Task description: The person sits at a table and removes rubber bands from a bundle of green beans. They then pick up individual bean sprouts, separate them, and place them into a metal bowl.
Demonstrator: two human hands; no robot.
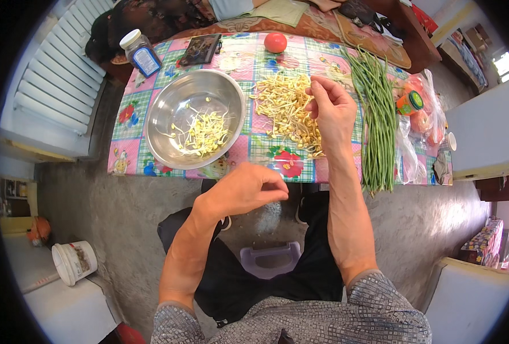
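My right hand hovers over the right side of a loose pile of soybean sprouts on the table. Its thumb and forefinger are close together; whether a sprout is between them is too small to tell. My left hand hangs near the table's front edge, fingers curled toward the thumb, and nothing plainly shows in it. Behind it to the left stands a stainless steel bowl with a smaller heap of sprouts inside. A bundle of long green beans lies just right of my right forearm.
A patterned plastic tablecloth covers the table. A lidded jar, a dark flat item and a tomato are at the back. Plastic bags with produce, an orange jar and a paper cup stand right.
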